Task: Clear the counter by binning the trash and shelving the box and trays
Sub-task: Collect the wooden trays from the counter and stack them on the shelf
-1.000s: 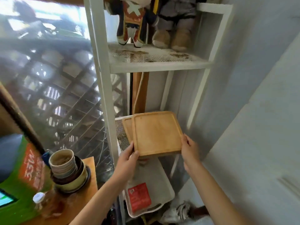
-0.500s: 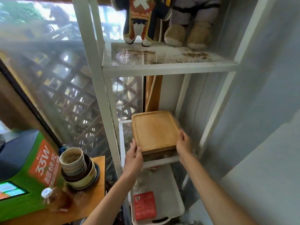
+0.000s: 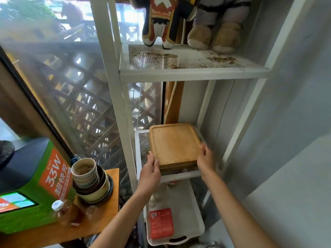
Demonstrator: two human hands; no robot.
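In the head view, a stack of wooden trays (image 3: 174, 144) lies flat on the middle mesh shelf (image 3: 143, 149) of a white metal rack (image 3: 114, 86), pushed toward the back right of that shelf, with bare mesh showing to the left of the stack and a thin strip in front of it. The left hand (image 3: 150, 171) is at the stack's front left corner, fingers extended and laid against the trays' edge, thumb alongside. The right hand (image 3: 206, 158) is at the stack's right side near the front corner, fingers lying along the edge; whether they curl under it cannot be told. Both forearms reach up from the bottom of the frame to the trays. Above the trays, the upper mesh shelf (image 3: 188, 74) carries two plush toys (image 3: 189, 20), seen only from the legs down, and shows brown stains on its mesh. Below the trays, a white plastic tray (image 3: 189, 217) sits at a tilt with a red packet (image 3: 161, 223) lying in it. To the left of the rack stands a wooden desk (image 3: 100, 224) bearing a stack of bowls (image 3: 90, 181), a capped bottle (image 3: 60, 211) and a green machine (image 3: 34, 190) with an orange label. Behind the rack is a window with wooden lattice (image 3: 86, 104).
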